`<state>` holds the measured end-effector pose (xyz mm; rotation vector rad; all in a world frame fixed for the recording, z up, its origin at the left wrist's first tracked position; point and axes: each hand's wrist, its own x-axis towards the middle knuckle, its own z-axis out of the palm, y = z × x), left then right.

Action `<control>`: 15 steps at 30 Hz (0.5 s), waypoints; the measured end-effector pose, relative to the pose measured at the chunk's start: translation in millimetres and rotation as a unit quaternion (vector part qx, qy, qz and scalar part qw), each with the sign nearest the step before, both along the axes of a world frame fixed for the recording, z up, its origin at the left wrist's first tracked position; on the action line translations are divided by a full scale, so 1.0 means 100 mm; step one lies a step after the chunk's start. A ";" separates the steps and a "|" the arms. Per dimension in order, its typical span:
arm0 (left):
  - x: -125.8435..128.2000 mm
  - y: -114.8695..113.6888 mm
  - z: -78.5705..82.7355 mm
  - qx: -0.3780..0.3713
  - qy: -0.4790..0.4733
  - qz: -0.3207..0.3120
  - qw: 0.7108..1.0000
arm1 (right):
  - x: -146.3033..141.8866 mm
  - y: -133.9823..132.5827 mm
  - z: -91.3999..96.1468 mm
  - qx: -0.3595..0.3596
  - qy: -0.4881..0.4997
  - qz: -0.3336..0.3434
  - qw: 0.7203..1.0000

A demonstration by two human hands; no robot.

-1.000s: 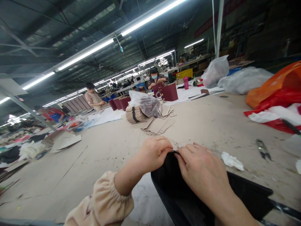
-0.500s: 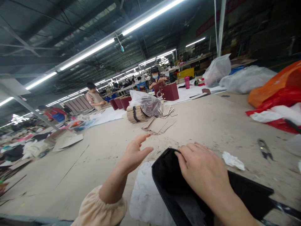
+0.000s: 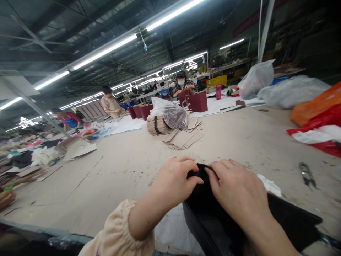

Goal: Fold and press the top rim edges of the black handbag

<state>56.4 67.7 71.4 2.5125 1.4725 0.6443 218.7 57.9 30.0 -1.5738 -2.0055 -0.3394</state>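
Observation:
A black bag (image 3: 290, 222) lies on the worktable (image 3: 128, 167) right in front of me, its open top edge toward me. My left hand (image 3: 174, 183) grips the bag's far corner with fingers curled over the rim. My right hand (image 3: 237, 192) rests on the same corner, its fingers bent and pressed onto the black material close to the left hand. A cream sleeve (image 3: 119, 233) covers my left forearm.
A crumpled white scrap (image 3: 271, 185) and small metal snips (image 3: 306, 174) lie right of the bag. Cardboard pieces (image 3: 181, 138), a tied stack (image 3: 157, 124) and a plastic bag (image 3: 172, 115) sit farther back. Maroon boxes (image 3: 197, 101) and seated people work beyond. Orange and red bags (image 3: 317, 113) lie far right.
My left hand, which had lifted off open half a second ago, has come back and closed on the bag's corner. The view has shifted slightly.

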 end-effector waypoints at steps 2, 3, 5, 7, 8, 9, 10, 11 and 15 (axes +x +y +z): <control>0.01 0.01 0.00 0.002 0.012 -0.003 1.000 | 0.00 0.00 0.00 0.001 0.000 -0.002 1.000; 0.02 0.02 -0.01 0.001 0.014 0.000 1.000 | 0.00 0.00 0.01 0.003 0.000 -0.002 1.000; 0.03 0.03 -0.03 -0.001 0.015 0.012 1.000 | 0.00 0.00 0.01 0.006 0.003 -0.002 1.000; 0.05 0.05 -0.05 0.003 0.014 0.029 0.999 | 0.00 -0.01 0.00 0.008 0.008 0.000 1.000; 0.05 0.05 -0.06 0.007 0.015 0.035 0.999 | 0.00 -0.01 0.00 0.009 0.010 0.000 1.000; 0.05 0.06 -0.06 0.010 0.018 0.040 0.999 | 0.00 -0.01 0.00 0.011 0.012 0.000 1.000; 0.05 0.06 -0.07 0.012 0.024 0.044 0.999 | 0.00 -0.01 0.00 0.011 0.014 0.002 1.000; 0.05 0.07 -0.07 0.014 0.030 0.049 0.998 | -0.01 -0.01 0.00 0.012 0.015 0.004 1.000; 0.06 0.09 -0.07 0.023 0.055 0.064 0.996 | -0.01 -0.01 0.00 0.009 0.015 0.008 1.000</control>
